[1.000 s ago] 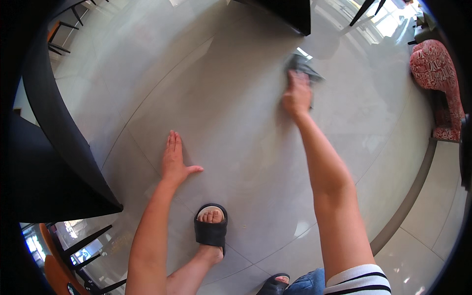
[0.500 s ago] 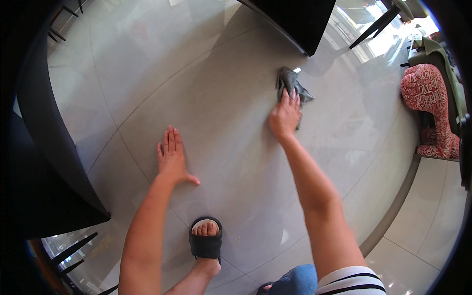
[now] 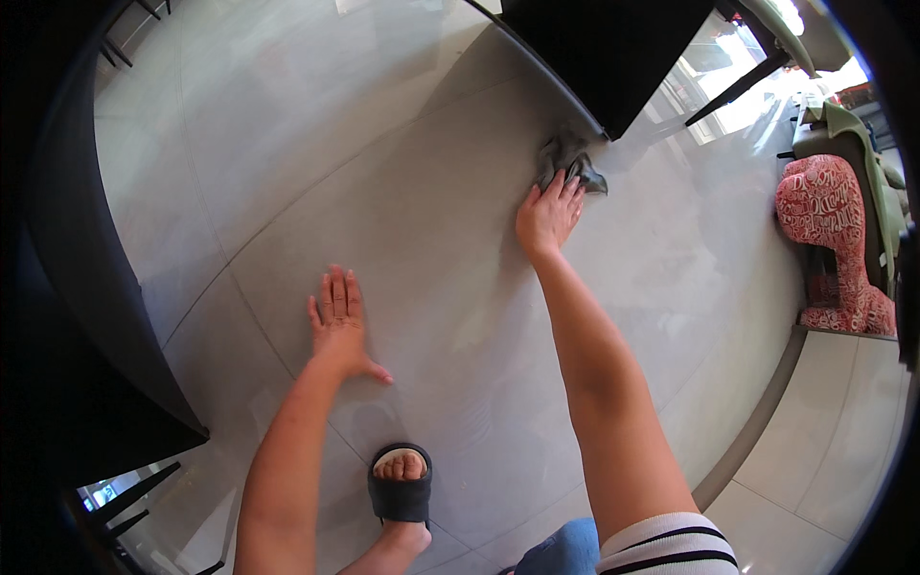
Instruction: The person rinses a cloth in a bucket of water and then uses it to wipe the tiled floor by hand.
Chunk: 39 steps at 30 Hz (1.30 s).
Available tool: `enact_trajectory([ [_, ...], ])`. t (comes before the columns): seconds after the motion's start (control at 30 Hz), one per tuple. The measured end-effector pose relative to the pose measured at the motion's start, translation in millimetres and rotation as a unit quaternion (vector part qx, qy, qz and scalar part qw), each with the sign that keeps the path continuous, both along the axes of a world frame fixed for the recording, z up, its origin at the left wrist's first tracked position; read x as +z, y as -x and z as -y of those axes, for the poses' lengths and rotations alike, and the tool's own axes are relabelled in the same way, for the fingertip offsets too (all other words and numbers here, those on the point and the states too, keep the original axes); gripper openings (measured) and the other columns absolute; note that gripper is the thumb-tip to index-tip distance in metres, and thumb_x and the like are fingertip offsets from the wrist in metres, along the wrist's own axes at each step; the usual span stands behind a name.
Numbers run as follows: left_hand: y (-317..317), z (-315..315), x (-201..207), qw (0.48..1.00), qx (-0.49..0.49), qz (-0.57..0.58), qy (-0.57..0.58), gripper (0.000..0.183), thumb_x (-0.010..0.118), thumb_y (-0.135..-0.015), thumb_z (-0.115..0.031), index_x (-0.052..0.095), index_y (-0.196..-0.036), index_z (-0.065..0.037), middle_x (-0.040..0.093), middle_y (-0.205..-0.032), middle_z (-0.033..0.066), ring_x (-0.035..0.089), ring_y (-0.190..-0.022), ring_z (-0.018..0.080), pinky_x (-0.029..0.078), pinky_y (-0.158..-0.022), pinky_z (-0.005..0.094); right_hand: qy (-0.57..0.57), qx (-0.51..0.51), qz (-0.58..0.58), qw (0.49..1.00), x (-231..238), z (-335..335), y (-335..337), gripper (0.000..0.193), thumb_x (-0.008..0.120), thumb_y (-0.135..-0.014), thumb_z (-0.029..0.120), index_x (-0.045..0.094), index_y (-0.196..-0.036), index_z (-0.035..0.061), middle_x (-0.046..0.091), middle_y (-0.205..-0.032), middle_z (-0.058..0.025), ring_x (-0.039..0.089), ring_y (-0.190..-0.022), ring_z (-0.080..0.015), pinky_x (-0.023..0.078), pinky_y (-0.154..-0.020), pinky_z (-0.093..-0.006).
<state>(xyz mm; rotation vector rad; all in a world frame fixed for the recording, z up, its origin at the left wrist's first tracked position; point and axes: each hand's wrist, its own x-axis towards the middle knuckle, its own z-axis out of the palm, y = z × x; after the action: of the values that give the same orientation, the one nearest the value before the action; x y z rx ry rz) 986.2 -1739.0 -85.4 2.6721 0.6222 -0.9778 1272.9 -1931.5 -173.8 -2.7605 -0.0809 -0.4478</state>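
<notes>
My right hand [image 3: 550, 217] reaches far forward and presses a crumpled dark grey cloth [image 3: 572, 163] against the glossy tiled floor [image 3: 431, 278]. Its fingers lie over the cloth's near side, and the far part of the cloth is blurred. The cloth is close to the bottom corner of a black cabinet-like block [image 3: 604, 67]. My left hand [image 3: 340, 321] rests flat on the tiles, fingers spread, with nothing in it.
A black slide sandal [image 3: 401, 494] is on my foot below the left hand. Large dark furniture [image 3: 105, 316] stands along the left. At right are a red-and-white patterned cushion-like object [image 3: 824, 206] and a raised tiled ledge [image 3: 805, 431]. A dark chair leg [image 3: 738, 91] shows at upper right.
My right hand has pushed the cloth forward, nearer the black block's corner. My left hand stays planted on the floor. The whole view has shifted slightly.
</notes>
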Motion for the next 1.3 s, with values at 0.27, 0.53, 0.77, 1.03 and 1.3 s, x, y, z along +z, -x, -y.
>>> enact_trajectory([
  [0.27, 3.2, -0.3, -0.5, 1.000, 0.012, 0.021, 0.010, 0.177, 0.096, -0.030, -0.056, -0.018, -0.154, -0.004, -0.016, -0.164, 0.0196, -0.014, -0.152, 0.0366, -0.001, -0.120, 0.0569, -0.105, 0.382, -0.100, 0.913, 5.0, -16.5, -19.0, 0.053, 0.051, -0.078, -0.001, 0.060, -0.129, 0.0086, 0.054, -0.140, -0.0174, 0.045, -0.134, -0.0360, 0.035, -0.114, -0.0445],
  [0.53, 4.3, -0.4, -0.3, 0.999, 0.010, 0.032, 0.013, 0.176, 0.097, -0.030, -0.054, -0.017, -0.155, -0.004, -0.013, -0.164, 0.0203, -0.012, -0.152, 0.0375, 0.001, -0.120, 0.0570, -0.111, 0.246, -0.033, 0.962, 24.6, 33.4, 38.6, 0.057, 0.049, -0.082, 0.002, 0.053, -0.139, 0.0098, 0.045, -0.149, -0.0173, 0.037, -0.141, -0.0348, 0.026, -0.118, -0.0488],
  [0.77, 5.0, 1.3, 1.5, 0.999, 0.017, 0.035, 0.018, 0.175, 0.097, -0.030, -0.052, -0.015, -0.155, -0.006, -0.013, -0.164, 0.0188, -0.011, -0.152, 0.0365, 0.000, -0.121, 0.0559, -0.034, 0.306, -0.026, 0.951, 17.5, -61.6, 45.2, 0.044, 0.056, -0.093, 0.019, 0.056, -0.136, 0.0219, 0.045, -0.150, -0.0135, 0.035, -0.142, -0.0324, 0.023, -0.119, -0.0489],
  [1.03, 8.5, -0.6, 2.2, 1.000, 0.004, 0.017, -0.026, 0.175, 0.095, -0.033, -0.058, -0.018, -0.155, -0.007, -0.015, -0.165, 0.0163, -0.012, -0.152, 0.0346, 0.001, -0.121, 0.0554, -0.071, 0.583, -0.177, 0.789, 58.7, 43.9, 160.1, 0.042, 0.058, -0.081, -0.004, 0.066, -0.119, 0.0112, 0.054, -0.142, -0.0110, 0.046, -0.135, -0.0301, 0.037, -0.113, -0.0441],
  [1.3, 7.8, 31.4, 19.7, 0.997, -0.005, 0.028, -0.078, 0.155, 0.096, -0.042, -0.049, 0.002, -0.158, -0.008, 0.005, -0.166, 0.0116, 0.007, -0.153, 0.0253, 0.010, -0.123, 0.0480, -0.074, 0.282, -0.026, 0.956, 42.6, 172.2, 47.2, 0.043, 0.048, -0.087, -0.007, 0.065, -0.123, 0.0086, 0.057, -0.137, -0.0185, 0.047, -0.134, -0.0371, 0.038, -0.111, -0.0434],
])
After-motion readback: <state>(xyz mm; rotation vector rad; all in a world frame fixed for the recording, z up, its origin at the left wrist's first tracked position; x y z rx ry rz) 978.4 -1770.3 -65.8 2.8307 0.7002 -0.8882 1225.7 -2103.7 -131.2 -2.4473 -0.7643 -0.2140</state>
